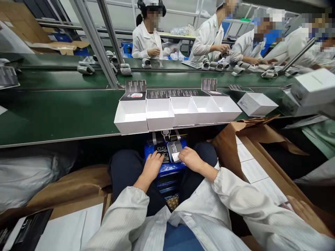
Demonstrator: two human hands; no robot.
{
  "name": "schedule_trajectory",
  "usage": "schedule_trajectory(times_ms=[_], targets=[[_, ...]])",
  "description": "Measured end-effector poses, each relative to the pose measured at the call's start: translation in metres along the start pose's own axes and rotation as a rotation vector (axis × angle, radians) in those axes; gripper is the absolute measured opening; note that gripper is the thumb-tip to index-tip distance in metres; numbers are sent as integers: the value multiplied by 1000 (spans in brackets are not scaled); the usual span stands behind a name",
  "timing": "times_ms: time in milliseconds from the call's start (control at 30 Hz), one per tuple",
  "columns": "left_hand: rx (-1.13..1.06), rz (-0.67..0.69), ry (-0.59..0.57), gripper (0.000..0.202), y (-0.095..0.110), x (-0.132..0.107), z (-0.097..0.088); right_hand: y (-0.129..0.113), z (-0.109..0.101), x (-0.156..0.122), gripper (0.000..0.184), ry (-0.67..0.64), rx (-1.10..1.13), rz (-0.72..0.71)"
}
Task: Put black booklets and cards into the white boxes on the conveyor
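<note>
Between my knees is a blue bin [167, 170] holding black printed cards [162, 153]. My left hand [154, 165] lies at the bin's left side, its fingers stretched out over these cards. A black printed booklet [173, 147] with a white patch rests at a slant in the same bin. My right hand [191, 159] has its thumb and fingers closed at the booklet's lower right edge. In front of me, several open white boxes [160, 116] stand in a row along the bench edge. Their lids, black inside, are folded back, and the visible insides show nothing in them.
A green conveyor bench [65, 111] runs across. Closed white boxes [258, 104] stand at right. A carton [264, 153] of white boxes is beside my right knee, with another person's hand [309, 214] at it. Left is an open carton [78, 212]. Co-workers [149, 38] sit opposite.
</note>
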State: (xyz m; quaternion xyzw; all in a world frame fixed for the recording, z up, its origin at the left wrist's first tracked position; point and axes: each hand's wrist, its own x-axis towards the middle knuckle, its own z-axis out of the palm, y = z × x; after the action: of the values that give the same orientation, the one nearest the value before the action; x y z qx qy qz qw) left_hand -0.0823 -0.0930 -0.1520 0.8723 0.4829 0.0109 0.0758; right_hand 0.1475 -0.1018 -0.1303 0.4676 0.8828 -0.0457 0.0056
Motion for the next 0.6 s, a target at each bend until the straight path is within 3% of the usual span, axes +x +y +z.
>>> schedule_trajectory(times_ms=[100, 200, 333, 467, 600], targets=[[10, 3, 48, 41, -1, -3, -6, 3, -4, 0, 21, -44, 2, 22], [9, -22, 129, 42, -7, -12, -14, 10, -8, -1, 22, -37, 139, 49], [-117, 59, 402, 44, -8, -31, -43, 5, -37, -7, 29, 88, 441, 157], [-359, 217, 675, 32, 6, -47, -86, -33, -90, -3, 33, 130, 569, -87], [-517, 10, 1033, 12, 2, -46, -125, -71, -131, 34, 26, 287, 367, -263]])
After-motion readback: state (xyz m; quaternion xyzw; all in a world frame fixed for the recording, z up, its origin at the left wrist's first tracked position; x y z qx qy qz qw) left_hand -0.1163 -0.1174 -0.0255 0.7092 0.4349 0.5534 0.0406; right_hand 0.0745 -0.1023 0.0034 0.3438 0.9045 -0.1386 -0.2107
